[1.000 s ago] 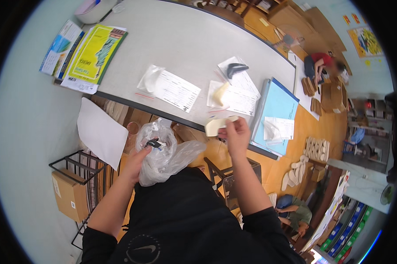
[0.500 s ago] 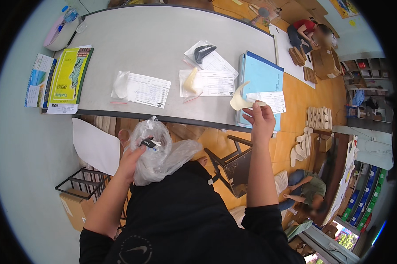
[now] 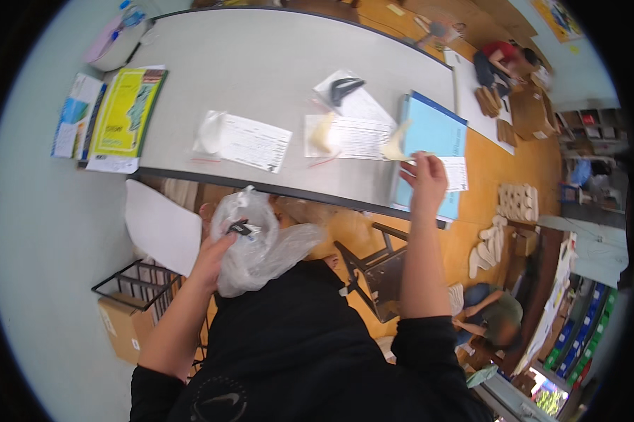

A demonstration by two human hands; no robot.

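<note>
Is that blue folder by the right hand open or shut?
Shut: the blue folder has its cover lying flat, with a white card resting on top, partly hidden by the right hand.

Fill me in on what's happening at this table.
The person's left hand holds a clear plastic bag, with a small black item by the thumb. The right hand pinches a cream curved piece near the left edge of a light-blue folder; whether they touch is unclear. On the grey table lie a white piece, a second cream piece and a black curved piece, each with a printed paper slip.
</note>
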